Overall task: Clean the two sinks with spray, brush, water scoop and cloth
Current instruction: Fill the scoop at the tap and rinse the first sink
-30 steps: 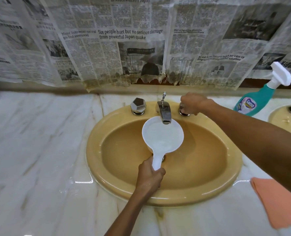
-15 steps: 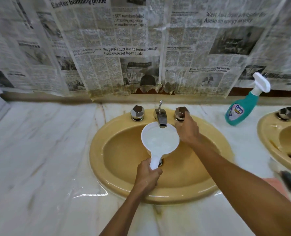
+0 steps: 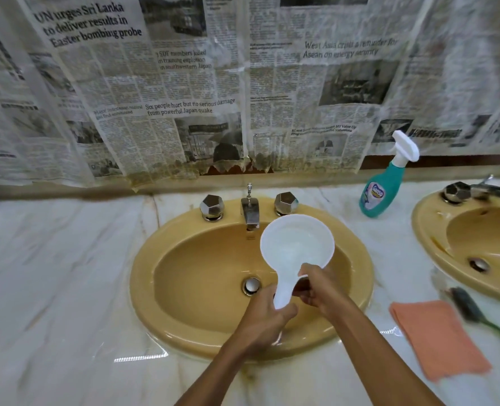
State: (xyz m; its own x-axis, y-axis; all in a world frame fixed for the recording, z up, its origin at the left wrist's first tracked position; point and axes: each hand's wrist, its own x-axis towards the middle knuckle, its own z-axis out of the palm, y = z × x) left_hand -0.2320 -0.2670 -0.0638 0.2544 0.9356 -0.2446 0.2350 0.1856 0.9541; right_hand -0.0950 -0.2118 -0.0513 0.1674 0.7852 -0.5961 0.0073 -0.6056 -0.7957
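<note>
Saw left hand [image 3: 267,317] gripping handle of round white plastic water scoop [image 3: 297,244] over yellow oval ceramic sink [image 3: 143,288]; right hand [image 3: 320,288] pinched handle too.

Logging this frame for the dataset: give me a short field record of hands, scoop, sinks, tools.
left hand: grips the scoop handle
right hand: holds the scoop's neck
scoop: white, over the near sink, right of the tap
near sink: yellow, drain visible
second sink: at right, partly in view
spray bottle: upright on the counter between the sinks
cloth: orange, flat on the counter
brush: beside the cloth
</note>
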